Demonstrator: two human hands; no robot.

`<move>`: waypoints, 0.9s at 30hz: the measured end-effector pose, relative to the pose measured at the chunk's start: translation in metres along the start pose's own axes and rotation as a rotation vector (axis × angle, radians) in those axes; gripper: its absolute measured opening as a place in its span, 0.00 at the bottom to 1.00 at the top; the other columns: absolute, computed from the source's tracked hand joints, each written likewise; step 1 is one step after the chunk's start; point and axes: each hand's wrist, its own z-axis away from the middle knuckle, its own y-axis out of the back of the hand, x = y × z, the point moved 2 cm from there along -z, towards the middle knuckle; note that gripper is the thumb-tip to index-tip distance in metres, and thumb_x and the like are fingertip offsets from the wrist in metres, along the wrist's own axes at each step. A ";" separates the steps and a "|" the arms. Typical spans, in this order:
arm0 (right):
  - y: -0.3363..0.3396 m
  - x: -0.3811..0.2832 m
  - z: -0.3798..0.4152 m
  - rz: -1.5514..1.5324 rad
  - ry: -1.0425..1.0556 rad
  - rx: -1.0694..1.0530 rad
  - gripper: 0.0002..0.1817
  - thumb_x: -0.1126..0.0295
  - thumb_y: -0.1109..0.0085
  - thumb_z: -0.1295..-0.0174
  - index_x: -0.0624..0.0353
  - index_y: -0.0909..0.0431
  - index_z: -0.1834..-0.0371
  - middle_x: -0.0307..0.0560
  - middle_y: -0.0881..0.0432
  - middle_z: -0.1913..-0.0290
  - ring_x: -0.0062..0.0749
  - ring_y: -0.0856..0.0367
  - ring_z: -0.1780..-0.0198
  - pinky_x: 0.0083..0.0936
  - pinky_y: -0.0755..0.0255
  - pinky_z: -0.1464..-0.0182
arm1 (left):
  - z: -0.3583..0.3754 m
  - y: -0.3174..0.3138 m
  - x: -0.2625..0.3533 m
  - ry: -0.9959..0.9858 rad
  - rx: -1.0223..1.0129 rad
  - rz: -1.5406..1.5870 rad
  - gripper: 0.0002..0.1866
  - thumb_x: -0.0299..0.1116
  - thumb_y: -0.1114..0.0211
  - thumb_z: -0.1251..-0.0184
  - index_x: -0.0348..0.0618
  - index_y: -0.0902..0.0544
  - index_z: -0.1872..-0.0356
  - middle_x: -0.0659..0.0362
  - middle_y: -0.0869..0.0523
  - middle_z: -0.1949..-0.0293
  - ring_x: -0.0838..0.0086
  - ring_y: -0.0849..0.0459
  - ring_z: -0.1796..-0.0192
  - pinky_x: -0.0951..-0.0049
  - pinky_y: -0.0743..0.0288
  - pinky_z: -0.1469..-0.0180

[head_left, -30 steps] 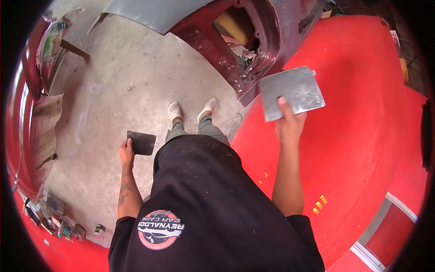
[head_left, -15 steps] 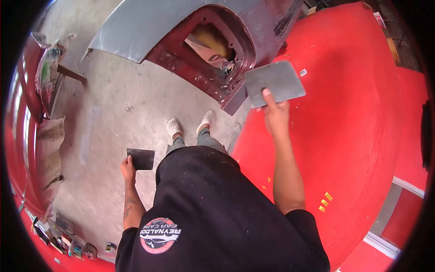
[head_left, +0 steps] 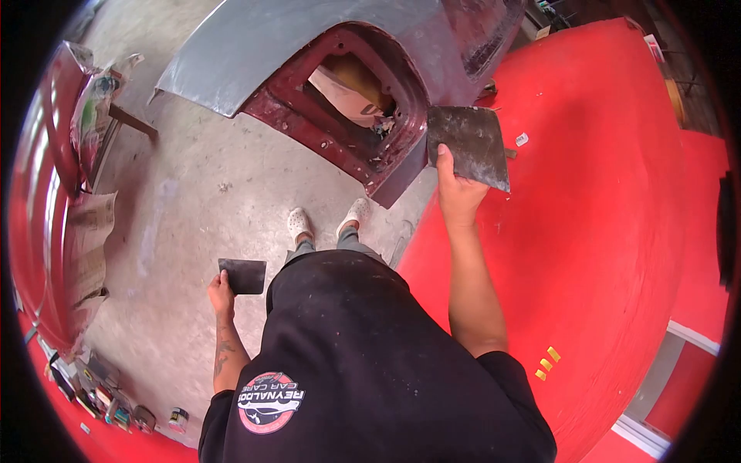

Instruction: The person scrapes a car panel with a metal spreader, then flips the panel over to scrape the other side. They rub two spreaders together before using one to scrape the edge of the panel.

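My left hand [head_left: 221, 295] pinches the edge of a small dark flat sheet [head_left: 245, 276], held above the concrete floor. Farther forward on the right, my right hand [head_left: 461, 189] grips a larger grey-brown flat sheet [head_left: 468, 147] by its lower edge, thumb on its upper face. That larger sheet overlaps the corner of a grey car body panel [head_left: 309, 31] with a dark red inner frame [head_left: 274, 116] in view. Whether the larger sheet touches the panel I cannot tell.
A red surface [head_left: 587, 231] fills the right side, with several yellow pieces on it. At the left stands a glossy red car part [head_left: 54, 193] with paper on it. Cans and tools [head_left: 100, 393] lie at the lower left. My shoes are on the concrete floor [head_left: 177, 224].
The larger sheet has turned in my right hand, showing a darker, mottled face, and its near edge has tilted. My left hand has barely moved. The view has shifted slightly.
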 end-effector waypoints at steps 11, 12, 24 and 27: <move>-0.007 -0.008 -0.005 0.100 0.176 -0.061 0.07 0.78 0.37 0.41 0.66 0.19 0.60 0.49 0.14 0.65 0.33 0.16 0.67 0.28 0.24 0.65 | 0.004 -0.010 -0.001 0.027 -0.036 -0.055 0.20 0.47 0.44 0.26 0.38 0.18 0.67 0.63 0.23 0.77 0.79 0.25 0.77 0.74 0.28 0.77; -0.007 -0.009 -0.003 0.100 0.191 -0.040 0.06 0.78 0.37 0.40 0.66 0.19 0.60 0.49 0.14 0.66 0.33 0.16 0.68 0.28 0.24 0.65 | 0.005 -0.011 0.003 0.019 -0.015 -0.017 0.20 0.46 0.44 0.26 0.39 0.20 0.71 0.64 0.25 0.79 0.80 0.27 0.78 0.74 0.30 0.78; -0.009 -0.004 -0.011 0.098 0.244 -0.071 0.04 0.78 0.39 0.38 0.66 0.19 0.63 0.48 0.15 0.70 0.31 0.18 0.72 0.26 0.26 0.68 | 0.001 -0.001 -0.006 0.045 0.012 -0.033 0.21 0.45 0.44 0.26 0.36 0.20 0.71 0.64 0.25 0.81 0.79 0.27 0.79 0.74 0.30 0.78; -0.008 0.003 -0.011 0.081 0.215 -0.087 0.04 0.78 0.39 0.38 0.67 0.19 0.62 0.48 0.15 0.70 0.30 0.19 0.72 0.26 0.26 0.68 | -0.001 -0.004 -0.001 0.037 -0.013 -0.057 0.21 0.45 0.45 0.26 0.36 0.19 0.70 0.64 0.25 0.81 0.79 0.27 0.79 0.74 0.30 0.78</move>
